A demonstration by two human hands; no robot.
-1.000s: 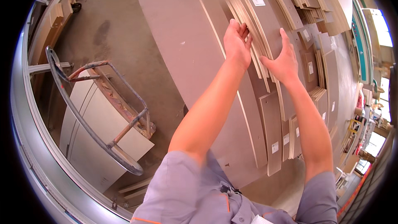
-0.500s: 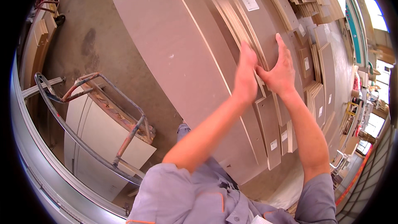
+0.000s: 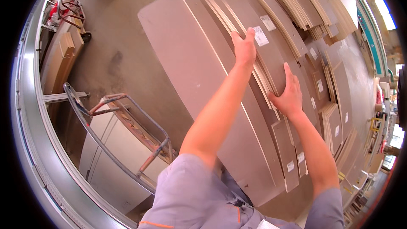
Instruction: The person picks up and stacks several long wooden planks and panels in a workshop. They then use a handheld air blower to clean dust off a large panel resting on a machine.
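Long brown panels with pale edges lie in front of me. My left hand is at a narrow stack of panels, its thumb and a finger spread apart on either side of the pale edges. Whether it presses on them, I cannot tell. Nearer to me and to the right, my right hand is spread open, thumb by the near end of the stack and fingers over a labelled brown panel. A wide brown panel extends left beneath the narrower ones.
More stacked boards with white labels lie to the right, and shorter pieces sit nearer. On the left is a trolley with a bent metal handle and pale panels. A metal rail curves along the left edge.
My left hand has moved forward along the narrow stack, away from my right hand, and its thumb and finger now show apart. The right hand stays spread near the stack's end. The view has shifted.
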